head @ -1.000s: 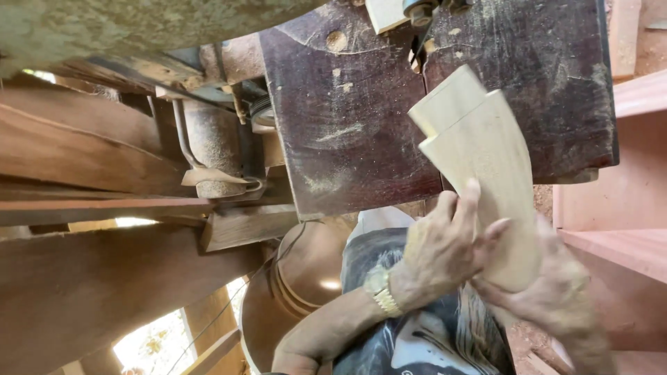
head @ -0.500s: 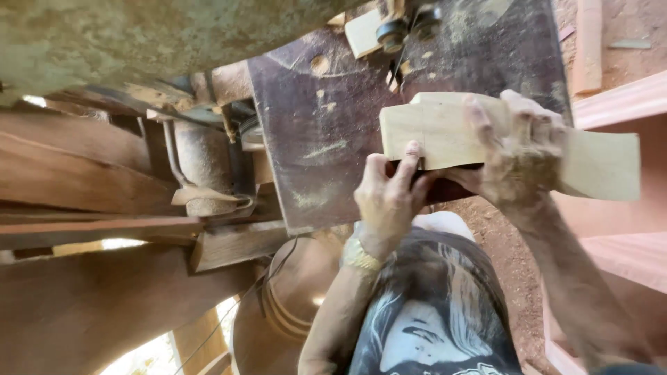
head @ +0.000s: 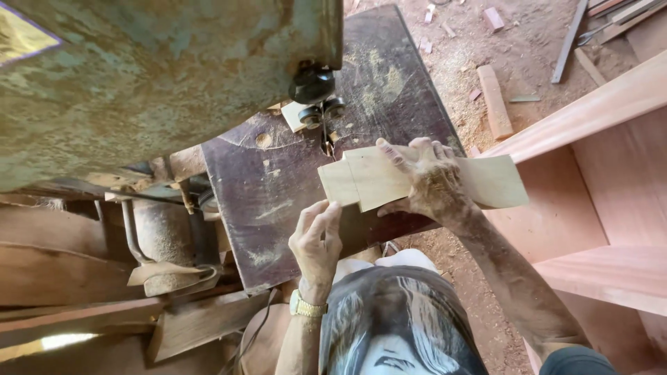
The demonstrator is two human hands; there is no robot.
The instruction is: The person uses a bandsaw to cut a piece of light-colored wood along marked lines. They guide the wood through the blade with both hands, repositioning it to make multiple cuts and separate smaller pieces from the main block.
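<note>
A: Board (head: 389, 182) position?
B: Flat on the dark saw tabletop (head: 278, 187), notched end just beside the blade guide (head: 321, 114); the other end overhangs the tabletop's right edge.
A: Right hand (head: 427, 180)?
B: Laid over the board's middle, fingers spread on top, thumb at the near edge. Grip pressing down, not closed around it.
A: Left hand (head: 316, 243)?
B: Fingers loosely extended, tips touching the board's left end. Watch on the wrist.
A: Surroundings?
B: Sawdust, offcuts (head: 493, 101) on the floor.
</note>
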